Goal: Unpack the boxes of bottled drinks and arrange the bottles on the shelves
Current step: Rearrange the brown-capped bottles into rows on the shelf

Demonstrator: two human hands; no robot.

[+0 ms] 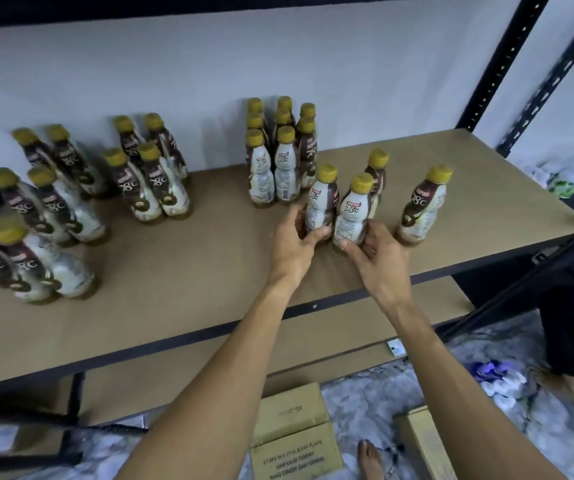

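Gripping two yellow-capped drink bottles low on their bodies, the person stands them upright on the shelf [209,271], seemingly to extend the tight block of bottles [278,161] at 12 o'clock. The left hand [294,242] curls round the left bottle [321,202]; the right hand [377,254] clasps the right bottle [353,216], thumb in front. Both arms reach forward, almost straight. A lone bottle [424,206] stands at 3 o'clock, and a cardboard box [292,431] sits on the floor at 6.

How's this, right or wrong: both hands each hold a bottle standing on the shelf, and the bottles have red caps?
Wrong on the caps: the head view shows them yellow, not red. The rest holds: left hand holds one bottle, right hand holds a second bottle, both standing on the shelf.
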